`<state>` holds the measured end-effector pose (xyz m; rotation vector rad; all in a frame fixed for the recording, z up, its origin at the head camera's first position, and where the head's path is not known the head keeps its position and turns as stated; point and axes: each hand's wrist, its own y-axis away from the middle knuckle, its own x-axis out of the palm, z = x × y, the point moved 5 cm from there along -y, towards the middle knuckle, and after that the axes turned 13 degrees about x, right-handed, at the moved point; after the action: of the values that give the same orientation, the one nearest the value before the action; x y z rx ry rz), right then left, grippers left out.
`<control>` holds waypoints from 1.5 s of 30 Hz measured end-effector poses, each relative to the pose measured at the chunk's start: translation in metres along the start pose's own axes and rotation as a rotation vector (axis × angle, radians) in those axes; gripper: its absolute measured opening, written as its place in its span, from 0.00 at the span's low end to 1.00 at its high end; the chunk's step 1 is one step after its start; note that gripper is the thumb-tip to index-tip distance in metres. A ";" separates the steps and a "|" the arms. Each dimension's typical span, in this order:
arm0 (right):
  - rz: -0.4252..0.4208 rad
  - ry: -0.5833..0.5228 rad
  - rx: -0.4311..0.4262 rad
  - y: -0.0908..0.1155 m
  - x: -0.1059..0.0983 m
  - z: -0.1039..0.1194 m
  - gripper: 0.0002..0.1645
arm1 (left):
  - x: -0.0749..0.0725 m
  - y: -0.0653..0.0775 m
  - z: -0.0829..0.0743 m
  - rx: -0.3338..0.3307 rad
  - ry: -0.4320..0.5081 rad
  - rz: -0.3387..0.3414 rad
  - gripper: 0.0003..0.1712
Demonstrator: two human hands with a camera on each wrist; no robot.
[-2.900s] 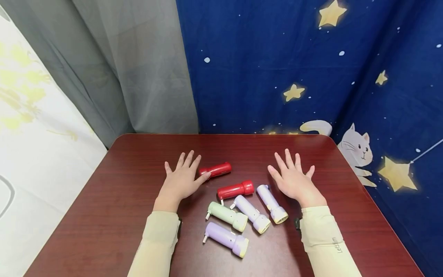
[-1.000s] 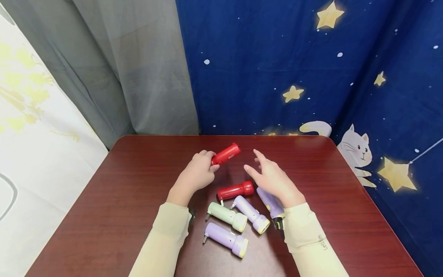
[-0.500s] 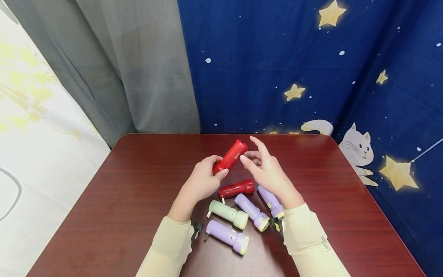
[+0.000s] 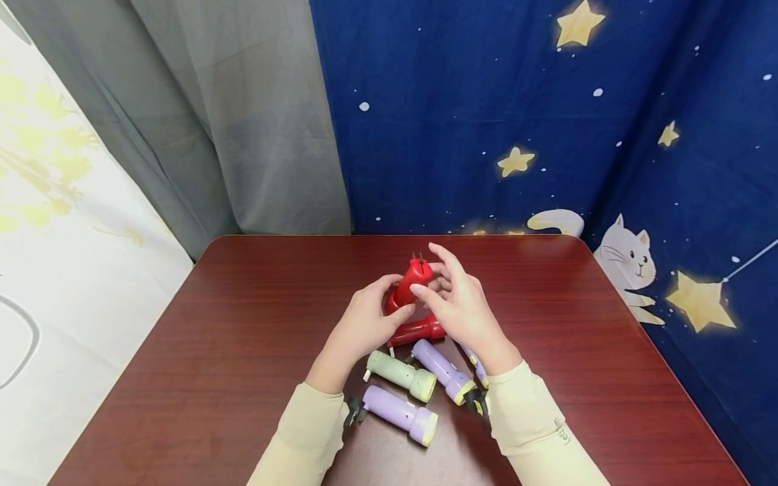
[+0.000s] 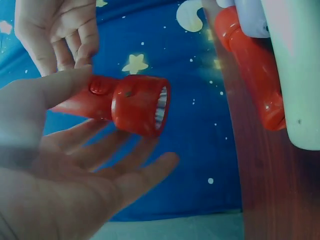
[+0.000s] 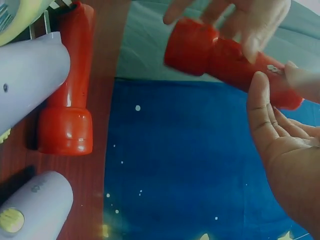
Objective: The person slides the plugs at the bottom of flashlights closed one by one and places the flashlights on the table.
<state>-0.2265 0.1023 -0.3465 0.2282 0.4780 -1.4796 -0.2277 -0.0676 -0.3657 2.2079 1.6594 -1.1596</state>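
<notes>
Above the bench (image 4: 200, 351), between my two hands, I held the red flashlight (image 4: 408, 282) raised and tilted, my left hand (image 4: 367, 324) gripping its lower body with thumb and fingers. My right hand (image 4: 460, 307) touched its upper end, fingers loosely spread. Just below my hands lay a second red flashlight (image 4: 419, 330), a green flashlight (image 4: 398, 373) and purple flashlights (image 4: 398, 415).

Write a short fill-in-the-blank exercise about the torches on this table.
1. The left hand holds a ___ plastic torch above the dark red wooden table.
2. One ___ plastic torch lies among the purple ones.
3. Behind the table hangs a blue cloth printed with yellow ___.

Missing words: red; green; stars
</notes>
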 end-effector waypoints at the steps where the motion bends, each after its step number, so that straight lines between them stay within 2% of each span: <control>1: -0.004 0.016 -0.007 0.001 0.001 0.001 0.46 | 0.000 -0.001 -0.001 0.026 0.005 -0.025 0.31; 5: -0.001 0.085 0.018 0.003 0.005 0.002 0.41 | 0.000 -0.004 -0.006 0.104 0.015 -0.097 0.29; 9: 0.038 0.073 0.109 0.003 0.008 -0.003 0.36 | 0.001 -0.005 -0.006 0.116 0.008 -0.108 0.25; 12: 0.080 -0.014 0.188 0.002 0.010 -0.008 0.34 | 0.000 -0.004 -0.005 0.120 0.025 -0.125 0.24; 18: 0.141 -0.250 0.309 0.001 0.012 -0.015 0.22 | 0.000 -0.003 -0.005 0.141 0.108 -0.134 0.25; 21: 0.163 -0.342 0.361 0.001 0.013 -0.015 0.21 | 0.001 -0.004 -0.005 0.152 0.079 -0.124 0.25; 24: 0.178 -0.387 0.391 0.001 0.015 -0.014 0.21 | 0.001 -0.004 -0.005 0.166 0.033 -0.117 0.25; 32: 0.105 -0.348 0.443 0.001 0.013 -0.017 0.19 | 0.004 -0.006 -0.006 0.176 0.007 -0.107 0.23; 45: 0.033 -0.260 0.443 0.004 0.010 -0.015 0.16 | 0.007 -0.006 -0.010 0.191 0.019 -0.097 0.24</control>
<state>-0.2247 0.1001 -0.3643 0.3830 -0.0680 -1.5435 -0.2276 -0.0547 -0.3619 2.2765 1.7485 -1.3792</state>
